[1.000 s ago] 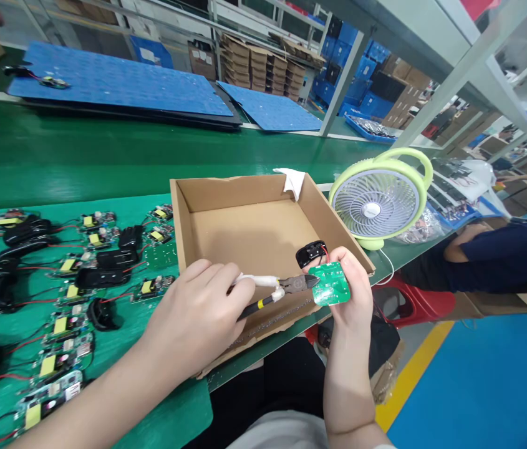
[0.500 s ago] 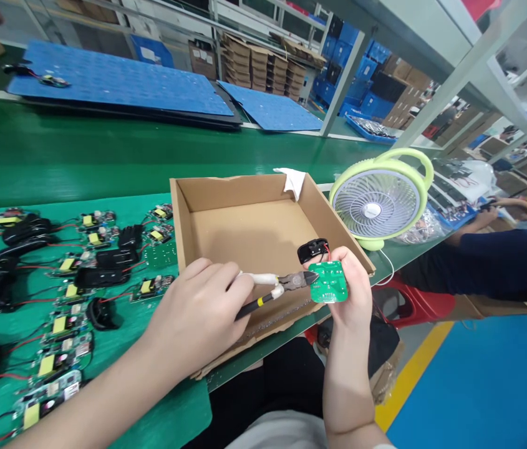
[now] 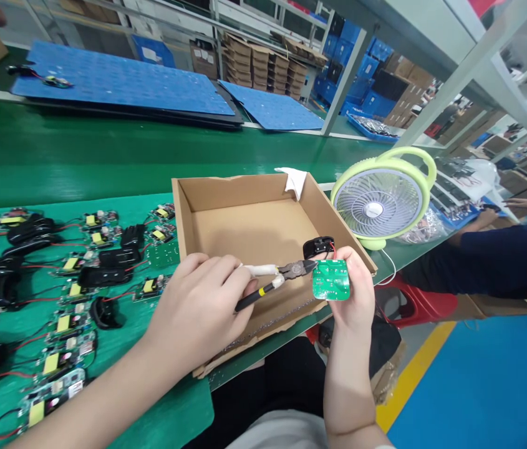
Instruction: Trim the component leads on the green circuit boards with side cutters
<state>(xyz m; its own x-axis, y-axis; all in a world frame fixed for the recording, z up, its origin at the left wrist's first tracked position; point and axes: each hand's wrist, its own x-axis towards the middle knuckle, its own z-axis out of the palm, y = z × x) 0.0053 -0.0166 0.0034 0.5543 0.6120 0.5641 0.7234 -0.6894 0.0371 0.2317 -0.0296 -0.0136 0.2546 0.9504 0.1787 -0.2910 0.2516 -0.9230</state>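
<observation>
My left hand (image 3: 202, 305) is closed round the handles of a pair of diagonal cutters (image 3: 297, 269), one handle white, the other dark with a yellow band. Their jaw tips are at the upper left corner of a green circuit board (image 3: 331, 280); whether they touch it I cannot tell. My right hand (image 3: 357, 284) grips that board by its right edge, solder side facing me. A black plastic housing (image 3: 318, 247) hangs behind the board, joined to it by red wire. Both hands are over the near side of an open cardboard box (image 3: 239, 227).
Several wired boards with black housings (image 3: 108, 257) lie on the green mat (image 3: 164, 411) at left. A lime-green fan (image 3: 375, 202) stands right of the box. Blue sheets (image 3: 127, 81) lie on the ledge behind. A co-worker's dark sleeve (image 3: 501, 255) shows at right.
The cutter tips have shifted from the board's left face up to its upper left corner. Board and housing sit slightly farther right in view. Both hands keep their hold.
</observation>
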